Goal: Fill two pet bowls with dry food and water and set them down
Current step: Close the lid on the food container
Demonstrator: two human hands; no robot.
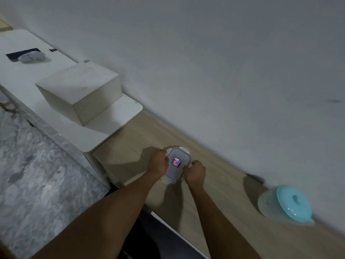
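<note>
A clear plastic container with a snap-on lid and a blue-red sticker sits on the wooden shelf by the wall. My left hand grips its left side. Against the container's right side my right hand is closed, fingers on the lid's edge. Its contents are hidden. Further right on the shelf stands a translucent bowl with a turquoise lid. I see no pet bowls.
A white box rests on a white board left of the shelf. Farther back lies a white object on a dark patch. Marbled grey floor spreads at the lower left. The white wall runs close behind.
</note>
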